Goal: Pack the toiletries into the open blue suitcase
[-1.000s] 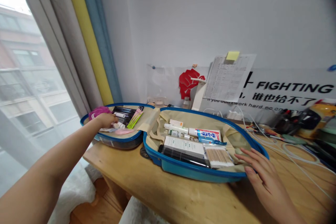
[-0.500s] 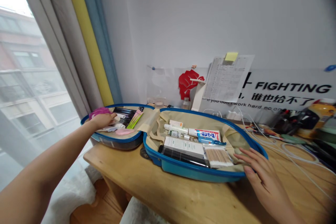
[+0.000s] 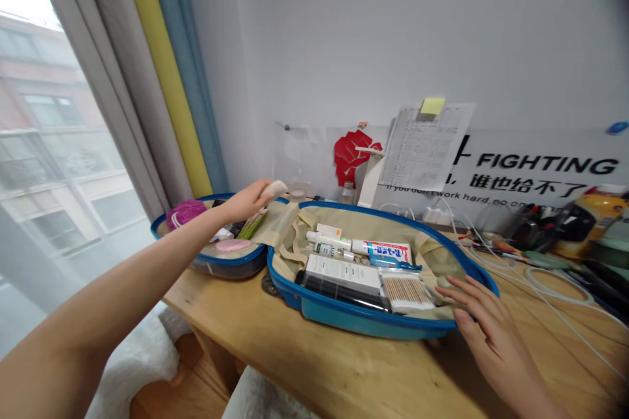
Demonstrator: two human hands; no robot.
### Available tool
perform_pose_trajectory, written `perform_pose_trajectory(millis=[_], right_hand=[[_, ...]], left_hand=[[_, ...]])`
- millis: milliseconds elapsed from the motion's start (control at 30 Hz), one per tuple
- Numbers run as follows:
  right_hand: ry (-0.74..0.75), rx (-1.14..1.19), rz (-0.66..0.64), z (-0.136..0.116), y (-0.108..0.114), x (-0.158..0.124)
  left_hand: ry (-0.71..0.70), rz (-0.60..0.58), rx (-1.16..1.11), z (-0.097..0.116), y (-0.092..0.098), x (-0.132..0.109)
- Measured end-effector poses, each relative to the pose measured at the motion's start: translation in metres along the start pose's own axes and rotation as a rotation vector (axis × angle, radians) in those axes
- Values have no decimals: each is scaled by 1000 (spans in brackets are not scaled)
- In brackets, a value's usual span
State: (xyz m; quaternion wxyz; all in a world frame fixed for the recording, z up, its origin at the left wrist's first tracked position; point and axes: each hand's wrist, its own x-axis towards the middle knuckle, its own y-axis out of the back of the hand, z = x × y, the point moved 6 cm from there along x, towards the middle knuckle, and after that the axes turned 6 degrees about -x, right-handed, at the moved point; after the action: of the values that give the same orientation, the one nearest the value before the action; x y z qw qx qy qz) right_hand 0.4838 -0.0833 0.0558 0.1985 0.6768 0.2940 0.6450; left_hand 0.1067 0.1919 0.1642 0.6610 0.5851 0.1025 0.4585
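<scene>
A blue case lies open on the wooden desk, its smaller left half (image 3: 246, 263) and larger right half (image 3: 373, 327) side by side. My left hand (image 3: 250, 201) is above the left half, closed on a small cream-white object (image 3: 276, 188) whose kind is unclear. Below it are purple yarn-like stuff (image 3: 185, 213), a pink oval pad (image 3: 233, 245) and a green packet (image 3: 253, 224). My right hand (image 3: 484, 317), fingers apart, rests at the right rim. Inside the right half are a toothpaste tube (image 3: 381, 250), a white box (image 3: 344, 273), a pack of cotton swabs (image 3: 407, 291) and small bottles.
The wooden desk (image 3: 344, 373) carries white cables (image 3: 550, 285), an orange-labelled bottle (image 3: 597, 216) and assorted items on the right. A white stand (image 3: 371, 177) with a paper sheet (image 3: 425, 144) is behind the case. Curtains (image 3: 184, 78) and a window are at left.
My left hand has lifted out of the left half and moved right and up, carrying the small cream-white object. My right hand has barely moved.
</scene>
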Motion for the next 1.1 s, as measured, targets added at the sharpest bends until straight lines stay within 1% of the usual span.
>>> perform_pose_trajectory(millis=[33, 100, 167, 233, 333, 433, 500, 600, 700, 800, 900, 1100], right_hand=[[-4, 3, 0, 0, -1, -1], [-9, 8, 1, 1, -2, -2], [-9, 9, 0, 1, -2, -2], [-7, 5, 9, 1, -2, -2], [5, -1, 7, 0, -2, -2], [0, 6, 0, 0, -2, -2], [-12, 15, 3, 0, -2, -3], [-40, 31, -6, 1, -3, -3], [-69, 39, -29, 3, -4, -4], [-64, 41, -25, 3, -4, -4], [-55, 39, -13, 3, -3, -4], [-60, 34, -21, 4, -4, -3]], left_hand=[[-74, -71, -31, 19, -12, 5], [-171, -259, -79, 51, -40, 11], [-194, -453, -89, 73, -69, 14], [-154, -591, -51, 85, -95, 17], [-78, -674, 17, 92, -123, 24], [-43, -706, 33, 95, -142, 28], [-33, -723, 33, 96, -151, 29], [-37, -750, 21, 98, -159, 28], [-50, -770, 0, 100, -163, 25], [-62, -777, -20, 100, -165, 24], [-80, -765, -33, 99, -166, 25], [-123, -704, -47, 97, -167, 29]])
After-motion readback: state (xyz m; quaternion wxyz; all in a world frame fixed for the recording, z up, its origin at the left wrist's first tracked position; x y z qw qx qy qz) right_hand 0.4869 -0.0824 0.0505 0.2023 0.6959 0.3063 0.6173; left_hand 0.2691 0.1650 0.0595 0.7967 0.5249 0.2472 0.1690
